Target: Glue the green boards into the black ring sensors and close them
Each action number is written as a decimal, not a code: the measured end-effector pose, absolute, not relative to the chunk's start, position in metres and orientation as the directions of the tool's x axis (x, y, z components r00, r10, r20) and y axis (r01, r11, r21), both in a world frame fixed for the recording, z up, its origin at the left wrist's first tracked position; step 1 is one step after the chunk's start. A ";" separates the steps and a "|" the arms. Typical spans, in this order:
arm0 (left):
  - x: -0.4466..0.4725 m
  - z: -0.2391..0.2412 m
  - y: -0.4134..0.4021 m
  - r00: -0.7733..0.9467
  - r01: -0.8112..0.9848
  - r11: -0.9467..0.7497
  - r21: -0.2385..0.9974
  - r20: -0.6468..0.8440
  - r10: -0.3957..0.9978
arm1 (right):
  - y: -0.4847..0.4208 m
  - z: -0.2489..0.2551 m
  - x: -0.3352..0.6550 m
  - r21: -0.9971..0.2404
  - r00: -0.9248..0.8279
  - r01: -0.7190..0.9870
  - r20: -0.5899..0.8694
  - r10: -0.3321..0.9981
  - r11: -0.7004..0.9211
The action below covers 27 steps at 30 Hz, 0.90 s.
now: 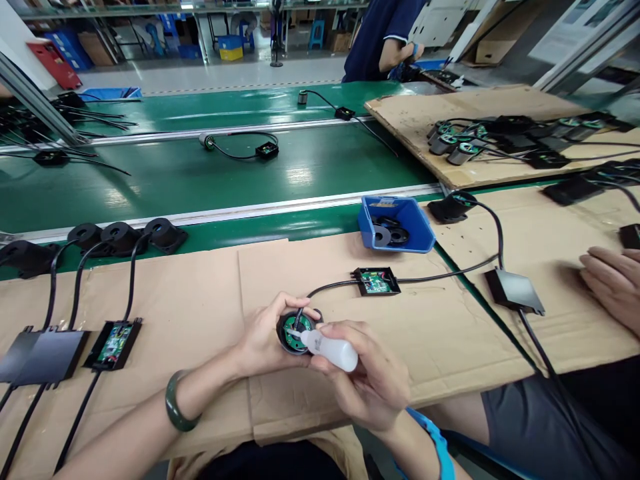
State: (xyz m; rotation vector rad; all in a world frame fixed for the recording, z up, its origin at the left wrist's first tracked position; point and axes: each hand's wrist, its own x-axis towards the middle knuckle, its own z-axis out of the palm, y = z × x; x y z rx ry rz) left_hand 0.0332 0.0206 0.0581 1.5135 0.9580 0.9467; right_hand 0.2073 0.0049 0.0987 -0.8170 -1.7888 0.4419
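My left hand (265, 333) is wrapped round a round black housing (284, 341) with a green circuit board (303, 323) showing inside. Between the fingers of my right hand (373, 373) is a small white squeeze bottle (333, 349), tilted, its thin nozzle over the board; whether the tip touches, I cannot tell. From the housing a black cable (330, 287) runs to an uncovered black box (379, 282) with a green board in it, lying on the cardboard, and continues to the right.
Behind the box stands a blue bin (397, 227) with black rings. Black housings (120, 239) and wired boxes (114, 345) lie at left. A green conveyor (170, 170) carries wired parts. A co-worker's hand (613, 283) rests at right; another person (380, 40) stands beyond.
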 end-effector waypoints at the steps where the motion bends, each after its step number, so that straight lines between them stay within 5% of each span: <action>1: 0.033 0.059 0.021 0.362 0.100 -0.115 0.988 0.071 0.929 | 0.004 0.098 0.208 -0.668 -0.183 0.294 0.662 0.727 0.683; 6: 0.029 0.060 0.023 0.381 0.154 -0.121 0.981 0.054 0.923 | 0.002 0.090 0.215 -0.805 -0.003 0.167 0.577 0.817 0.569; 10: 0.020 0.066 0.028 0.414 0.224 -0.154 0.962 0.049 0.909 | 0.019 0.092 0.225 -0.854 0.329 -0.145 0.435 0.838 0.500; 14: 0.013 0.077 0.032 0.489 0.348 -0.193 0.917 -0.002 0.872 | 0.059 0.100 0.236 -0.861 0.347 -0.339 0.261 0.901 0.380; 20: 0.012 0.080 0.031 0.498 0.475 -0.236 0.848 -0.038 0.866 | 0.142 0.095 0.213 -0.981 0.074 -0.045 0.184 0.980 0.187; 27: 0.012 0.070 0.028 0.450 0.524 -0.243 0.816 -0.024 0.892 | 0.222 0.075 0.164 -0.936 0.015 0.342 0.093 0.996 0.082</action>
